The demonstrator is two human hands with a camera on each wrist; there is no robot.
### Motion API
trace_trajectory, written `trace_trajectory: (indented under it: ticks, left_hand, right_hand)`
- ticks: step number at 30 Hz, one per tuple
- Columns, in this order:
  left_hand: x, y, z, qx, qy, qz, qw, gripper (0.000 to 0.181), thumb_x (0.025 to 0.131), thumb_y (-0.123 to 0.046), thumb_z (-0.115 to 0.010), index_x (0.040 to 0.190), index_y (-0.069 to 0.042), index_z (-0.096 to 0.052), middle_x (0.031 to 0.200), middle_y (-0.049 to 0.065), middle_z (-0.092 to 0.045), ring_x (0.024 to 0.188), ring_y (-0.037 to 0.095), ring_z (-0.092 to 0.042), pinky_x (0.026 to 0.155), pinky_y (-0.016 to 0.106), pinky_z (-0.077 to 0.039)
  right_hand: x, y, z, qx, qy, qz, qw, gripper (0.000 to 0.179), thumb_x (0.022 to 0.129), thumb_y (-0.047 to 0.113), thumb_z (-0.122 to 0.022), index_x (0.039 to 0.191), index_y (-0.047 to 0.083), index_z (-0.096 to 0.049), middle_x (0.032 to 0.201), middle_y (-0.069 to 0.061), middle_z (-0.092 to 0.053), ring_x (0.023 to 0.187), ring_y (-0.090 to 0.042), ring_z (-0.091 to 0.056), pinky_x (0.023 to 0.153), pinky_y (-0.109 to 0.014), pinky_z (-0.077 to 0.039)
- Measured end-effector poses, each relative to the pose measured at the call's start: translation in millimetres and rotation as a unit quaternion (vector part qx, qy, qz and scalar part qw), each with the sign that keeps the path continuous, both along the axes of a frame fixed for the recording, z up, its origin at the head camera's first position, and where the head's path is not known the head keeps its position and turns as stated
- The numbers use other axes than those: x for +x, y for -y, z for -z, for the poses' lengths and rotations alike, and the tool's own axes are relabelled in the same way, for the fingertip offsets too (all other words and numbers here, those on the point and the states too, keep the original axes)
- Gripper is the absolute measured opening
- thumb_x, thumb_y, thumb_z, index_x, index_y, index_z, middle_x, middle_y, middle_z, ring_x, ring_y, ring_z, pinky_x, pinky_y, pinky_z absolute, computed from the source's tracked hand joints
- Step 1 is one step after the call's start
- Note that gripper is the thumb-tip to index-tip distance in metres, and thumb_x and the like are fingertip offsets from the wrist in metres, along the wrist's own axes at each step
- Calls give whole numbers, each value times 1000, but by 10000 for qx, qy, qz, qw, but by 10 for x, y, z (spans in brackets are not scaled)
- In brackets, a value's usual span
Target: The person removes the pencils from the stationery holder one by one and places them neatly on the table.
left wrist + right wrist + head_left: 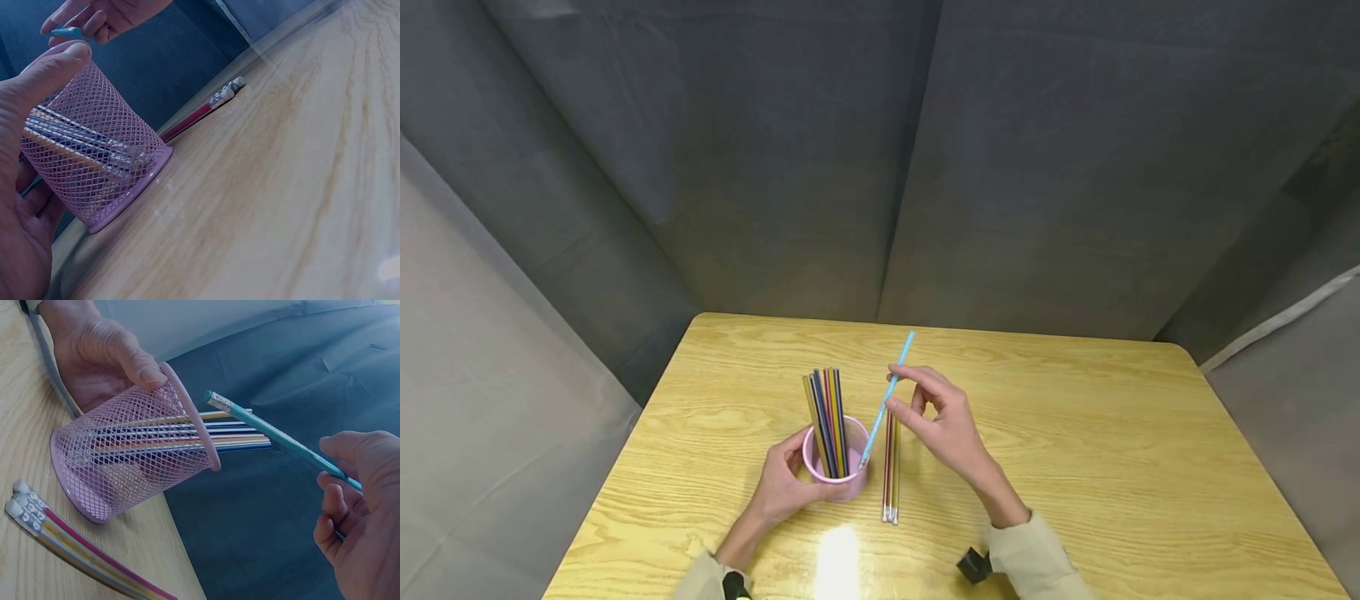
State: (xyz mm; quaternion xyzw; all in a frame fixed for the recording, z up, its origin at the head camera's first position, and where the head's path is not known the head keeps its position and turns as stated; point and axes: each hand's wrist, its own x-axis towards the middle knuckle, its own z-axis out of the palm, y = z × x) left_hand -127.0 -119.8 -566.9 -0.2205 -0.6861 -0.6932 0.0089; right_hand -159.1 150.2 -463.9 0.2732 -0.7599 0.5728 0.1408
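A pink mesh pencil cup (848, 490) stands upright on the table, and my left hand (782, 485) grips it round its left side, thumb at the rim. Several pencils (826, 417) in blue, yellow and red lean inside it, eraser ends down in the left wrist view. Between thumb and fingers, my right hand (946, 421) pinches a light blue pencil (281, 437) with its eraser end lowest, close to the cup's right rim. Beneath the right hand, several more pencils (891, 475) lie side by side on the table, their white erasers toward me.
The wood-grain table (1075, 433) reaches far to the right of the hands. Grey cloth curtains (775, 167) hang behind it and at both sides. A small black object (973, 565) shows beside the right sleeve.
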Motion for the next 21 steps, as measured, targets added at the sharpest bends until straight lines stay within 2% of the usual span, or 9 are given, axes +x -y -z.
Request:
trace_trajectory:
  ticks: [2, 7, 13, 18, 21]
  left_hand:
    - [0, 3, 2, 9, 1, -16, 10000, 85, 67, 4, -94, 145, -2, -58, 139, 20, -66, 126, 26, -64, 112, 30, -50]
    - [-9, 3, 19, 86, -89, -6, 9999, 88, 66, 3, -95, 145, 2, -57, 141, 23, -63, 130, 22, -62, 116, 28, -45]
    - [-18, 10, 24, 161, -161, 39, 9997, 87, 66, 3, -95, 144, 3, -57, 140, 24, -64, 131, 23, -62, 117, 28, -44]
    - [-12, 13, 18, 197, -126, 13, 9997, 85, 66, 3, -95, 143, 4, -58, 139, 25, -64, 131, 23, -62, 117, 28, -45]
    - [-10, 15, 20, 202, -163, 11, 9997, 86, 66, 4, -95, 143, 5, -57, 139, 25, -64, 130, 23, -62, 116, 27, -45]
  right_hand:
    - [3, -21, -9, -44, 45, -41, 10000, 47, 90, -5, -77, 135, 5, -67, 115, -5, -67, 65, -23, -49, 60, -20, -44]
    - [-8, -64, -2, -111, 31, -146, 9998, 49, 87, -7, -79, 133, 4, -67, 115, -14, -67, 63, -18, -48, 58, -22, -44]
    - [1, -104, 15, -59, -24, -161, 9999, 50, 85, -8, -81, 132, 2, -67, 114, -16, -67, 61, -30, -46, 59, -20, -43]
    - [11, -138, 43, -35, -34, -202, 9998, 54, 82, -14, -80, 132, -2, -65, 115, -17, -66, 60, -19, -47, 58, -22, -44]
    - [20, -155, 46, -54, -20, -250, 9997, 55, 81, -16, -80, 133, -4, -64, 116, -17, -65, 60, -22, -48, 58, -22, -44]
